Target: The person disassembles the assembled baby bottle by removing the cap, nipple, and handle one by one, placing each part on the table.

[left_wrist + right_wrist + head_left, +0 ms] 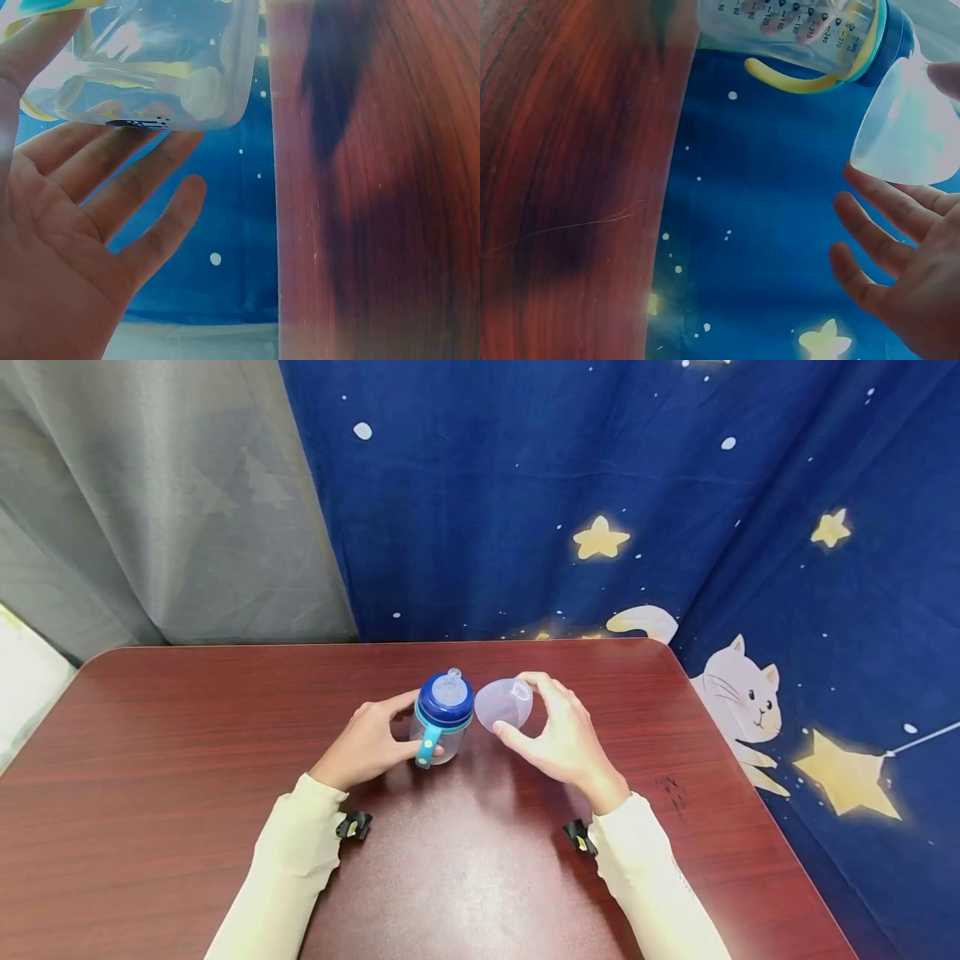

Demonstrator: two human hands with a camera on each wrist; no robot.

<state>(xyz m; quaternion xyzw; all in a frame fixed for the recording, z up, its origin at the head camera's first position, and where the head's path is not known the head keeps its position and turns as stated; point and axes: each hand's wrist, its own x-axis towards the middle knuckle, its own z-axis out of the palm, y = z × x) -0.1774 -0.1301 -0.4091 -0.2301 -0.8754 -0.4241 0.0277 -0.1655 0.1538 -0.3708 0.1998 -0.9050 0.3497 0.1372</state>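
Two hands are seen at the middle of the table (187, 710), with the bottle (442, 718) standing upright between them as the landmark: the left hand (367, 745) is curled loosely round its clear body from the left side. Just right of the bottle, the clear cap (504, 703) is pinched between thumb and fingers of the right hand (558, 739), tilted, mouth turned toward the bottle. The cap is judged off and apart from the blue collar and teat, so the bottle stands uncovered; behind it, a starry blue curtain (675, 485) hangs.

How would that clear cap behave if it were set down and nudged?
The clear cap looks thin and see-through, so probably light. Its rounded dome would likely rock or roll. The right hand pinches it by the rim, suggesting it is fairly stiff.
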